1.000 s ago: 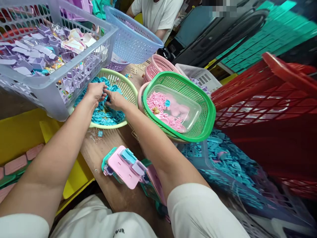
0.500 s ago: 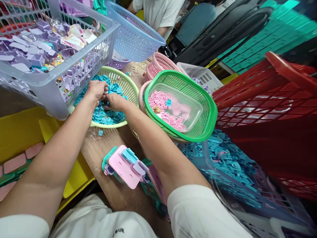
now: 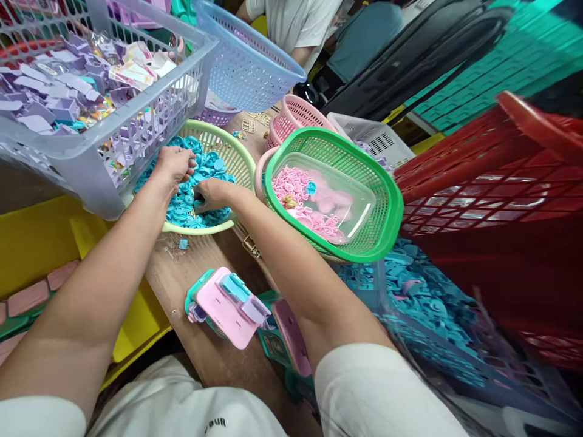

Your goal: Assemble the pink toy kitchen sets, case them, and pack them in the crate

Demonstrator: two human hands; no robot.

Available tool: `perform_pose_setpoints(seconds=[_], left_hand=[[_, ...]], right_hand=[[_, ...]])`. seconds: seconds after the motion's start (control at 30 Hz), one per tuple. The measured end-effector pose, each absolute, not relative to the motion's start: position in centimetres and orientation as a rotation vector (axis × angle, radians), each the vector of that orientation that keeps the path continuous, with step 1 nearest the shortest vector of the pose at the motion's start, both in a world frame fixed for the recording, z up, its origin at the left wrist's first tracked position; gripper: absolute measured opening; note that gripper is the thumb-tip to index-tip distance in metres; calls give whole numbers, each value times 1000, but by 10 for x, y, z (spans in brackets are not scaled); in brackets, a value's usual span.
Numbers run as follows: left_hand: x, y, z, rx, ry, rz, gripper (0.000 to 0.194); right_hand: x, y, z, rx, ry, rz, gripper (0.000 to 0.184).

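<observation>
My left hand (image 3: 175, 165) hovers over the left part of a pale yellow-green basket (image 3: 246, 161). Its fingers are curled together, and whatever they hold is hidden. Lower down and to the right, my right hand (image 3: 213, 194) reaches into the same basket, thumb and fingers apart and touching the blue plastic pieces (image 3: 189, 212). These small pieces, many of them round, fill the basket's bottom. Closer to my body on the wooden bench stands a toy assembly with a pink panel (image 3: 228, 309), with light blue and purple parts on it.
A big translucent crate (image 3: 150, 100) of purple parts overhangs the basket's left side. To the right, a green basket (image 3: 394, 212) holds a clear tub (image 3: 364, 212) of pink pieces. A red crate (image 3: 483, 255) and a crate of blue parts (image 3: 428, 291) stand farther right.
My hands were close together over the basket and are now apart. The right one has moved down to the blue pieces; the left has shifted slightly left.
</observation>
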State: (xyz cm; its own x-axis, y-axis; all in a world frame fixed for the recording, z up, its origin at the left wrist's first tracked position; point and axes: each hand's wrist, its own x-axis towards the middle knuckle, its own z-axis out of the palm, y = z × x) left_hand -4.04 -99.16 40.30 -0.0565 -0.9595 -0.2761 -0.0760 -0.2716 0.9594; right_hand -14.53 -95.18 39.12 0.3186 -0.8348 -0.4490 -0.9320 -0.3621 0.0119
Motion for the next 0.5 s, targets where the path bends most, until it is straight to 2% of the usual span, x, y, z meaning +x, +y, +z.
perform_pose_setpoints(seconds=[0.17,0.37,0.5], left_hand=[[-40,-991,403,1428,-1190,-1415,13],[-40,-992,401,1430,-1206,-1414,20],[-39,-991,402,1441,-1220,-1422,22]], right_hand=[[-147,-948,392,-2323,1590,590,42],[-150,-948,389,-2286,1540,298,29],[-142,-951,380,-2393,1419,271,31]])
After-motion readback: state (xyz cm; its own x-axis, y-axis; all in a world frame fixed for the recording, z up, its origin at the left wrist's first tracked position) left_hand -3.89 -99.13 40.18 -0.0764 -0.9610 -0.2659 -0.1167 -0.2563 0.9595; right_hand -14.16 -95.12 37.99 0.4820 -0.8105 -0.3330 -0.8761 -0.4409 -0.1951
